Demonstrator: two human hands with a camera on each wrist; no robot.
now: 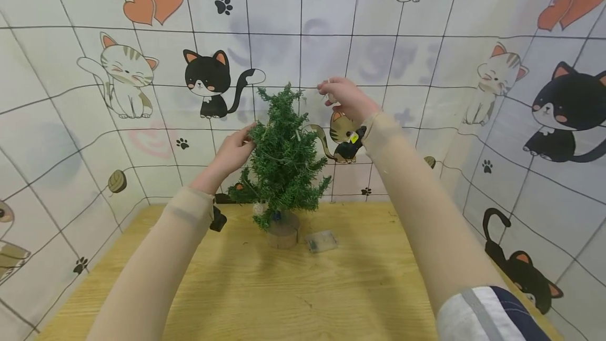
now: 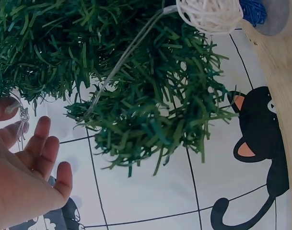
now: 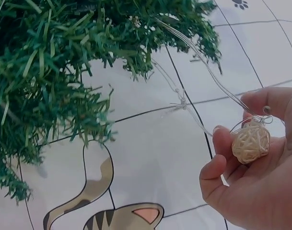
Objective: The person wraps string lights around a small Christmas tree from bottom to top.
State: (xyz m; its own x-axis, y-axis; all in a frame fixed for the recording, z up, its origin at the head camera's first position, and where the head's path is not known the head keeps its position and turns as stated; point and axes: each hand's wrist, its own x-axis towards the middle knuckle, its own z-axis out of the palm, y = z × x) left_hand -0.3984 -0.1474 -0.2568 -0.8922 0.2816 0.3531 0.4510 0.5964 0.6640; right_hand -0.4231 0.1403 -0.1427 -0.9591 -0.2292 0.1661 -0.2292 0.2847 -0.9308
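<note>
A small artificial Christmas tree stands upright on a round wooden base. My left hand is at its left side, thumb and index finger pinching thin silvery wire beside the branches. To the right of the treetop, my right hand holds a string light with a cream woven ball, the ball resting among its curled fingers. Doubled wire runs from this ball back into the branches. Another white woven ball hangs low on the tree, near a blue one.
A clear flat plastic case lies on the wooden table, just right of the base. Close behind the tree hangs a white gridded cloth printed with cats, also covering both sides.
</note>
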